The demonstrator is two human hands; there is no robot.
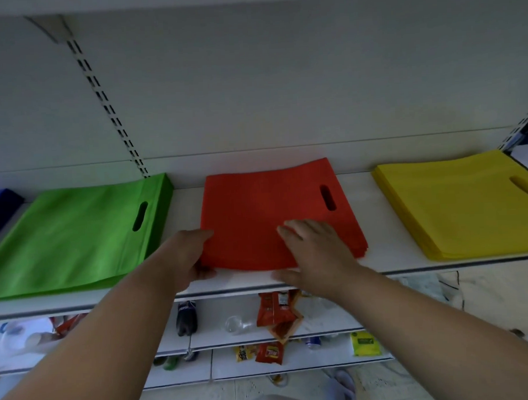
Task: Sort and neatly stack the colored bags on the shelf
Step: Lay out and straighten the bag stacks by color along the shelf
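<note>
A stack of red bags (257,209) lies flat in the middle of the white shelf (377,255), handle slot to the right. My left hand (188,257) holds the stack's near left corner, thumb under the front edge. My right hand (313,252) lies flat on the stack's near right part, fingers straight, thumb on the shelf in front. A stack of green bags (77,238) lies to the left, a stack of yellow bags (462,206) to the right. A dark blue stack (0,208) shows at the far left edge.
A slotted upright (107,110) runs up the back wall behind the green stack. Lower shelves hold snack packets (275,314), a dark bottle (186,318) and a yellow-green packet (364,343). Tiled floor lies below.
</note>
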